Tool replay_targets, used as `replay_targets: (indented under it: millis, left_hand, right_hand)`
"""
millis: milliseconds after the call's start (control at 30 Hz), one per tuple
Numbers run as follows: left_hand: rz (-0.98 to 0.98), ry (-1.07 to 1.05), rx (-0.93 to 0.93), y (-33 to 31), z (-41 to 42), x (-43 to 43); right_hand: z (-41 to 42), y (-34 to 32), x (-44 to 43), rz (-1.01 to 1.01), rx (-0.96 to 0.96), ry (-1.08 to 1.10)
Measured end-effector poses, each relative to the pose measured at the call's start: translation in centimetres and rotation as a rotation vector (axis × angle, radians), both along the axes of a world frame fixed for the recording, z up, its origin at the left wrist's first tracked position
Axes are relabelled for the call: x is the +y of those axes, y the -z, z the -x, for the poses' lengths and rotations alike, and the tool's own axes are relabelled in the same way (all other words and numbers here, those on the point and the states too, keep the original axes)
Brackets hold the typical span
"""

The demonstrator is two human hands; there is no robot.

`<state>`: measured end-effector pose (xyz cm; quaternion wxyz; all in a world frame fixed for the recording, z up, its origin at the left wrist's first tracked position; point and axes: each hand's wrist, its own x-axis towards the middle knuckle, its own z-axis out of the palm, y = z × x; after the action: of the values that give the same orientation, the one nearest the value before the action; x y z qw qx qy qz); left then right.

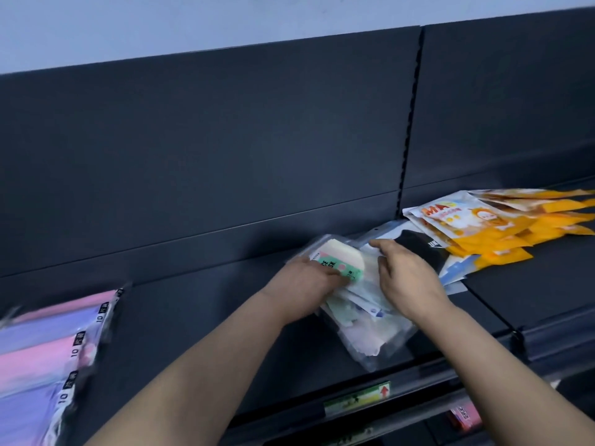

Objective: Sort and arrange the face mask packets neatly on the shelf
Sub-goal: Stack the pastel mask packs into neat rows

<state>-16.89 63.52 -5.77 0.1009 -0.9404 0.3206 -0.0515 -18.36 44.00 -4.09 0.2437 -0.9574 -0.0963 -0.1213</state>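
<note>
A loose heap of clear mask packets (370,329) lies on the dark shelf (193,323) in the middle. My left hand (306,281) grips the top packet, a clear one with a green label (335,259), at its left edge. My right hand (409,278) rests on the heap just to the right, with its fingers curled over a clear packet's edge. A black packet (418,244) lies behind my right hand. Orange and white mask packets (489,226) are spread out at the right. Pink and purple packets (42,355) are stacked at the far left.
The shelf's dark back panel (225,140) rises behind everything, with a slotted upright (410,117) right of centre. A price strip with a green and red label (357,397) runs along the front edge. A pink item (465,416) shows on the shelf below.
</note>
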Motion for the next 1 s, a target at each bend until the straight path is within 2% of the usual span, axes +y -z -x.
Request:
replay_targets:
  millis: [67,133,200,233,300,400,500,600,700,767,867,933,1000]
  left_hand:
    - [-0.024,0.042,-0.106,0.1,1.0,1.2]
    - [0.107,0.039,-0.184,0.3,1.9,2.5]
    - [0.244,-0.042,-0.097,0.1,2.1,2.9]
    - [0.248,-0.092,-0.030,-0.1,2.2,2.7]
    - [0.167,-0.141,0.051,-0.7,2.2,1.8]
    - [0.051,-0.142,0.077,-0.4,2.0,0.9]
    - [-0.007,-0.093,0.030,0.1,2.3,1.5]
    - [-0.013,-0.106,-0.043,-1.1,3.5,2.9]
    - [-0.018,-0.297,-0.165,-2.4,4.7,5.5]
    - [-0.068,-0.478,-0.183,-2.3,5.4,7.5]
    - [-0.115,-0.722,-0.001,-0.3,6.6,10.5]
    - [-0.062,-0.765,0.182,1.4,7.7,11.8]
    - [0.039,-0.779,0.281,2.4,8.1,12.4]
  right_hand:
    - [-0.2,-0.1,0.6,-0.003,-0.010,0.008]
    - [-0.1,-0.4,1.7,0.003,-0.025,0.011]
    - [0.0,-0.5,2.8,0.056,-0.010,0.041]
    - [0.0,-0.5,3.2,0.109,0.023,0.054]
    - [-0.1,-0.3,3.6,0.189,0.150,0.041]
    - [0.1,0.4,3.4,0.137,0.284,-0.035]
    - [0.4,1.0,2.7,-0.015,0.237,-0.056]
    - [0.9,1.3,2.4,-0.119,0.110,-0.024]
    - [0.7,1.3,3.1,-0.037,0.057,-0.042]
    - [0.4,1.5,4.2,0.139,0.086,-0.080]
    - [0.3,1.9,5.7,0.403,0.220,-0.084]
    - [0.4,2.2,6.3,0.482,0.273,-0.072]
    - [0.3,2.4,6.8,0.485,0.289,-0.074]
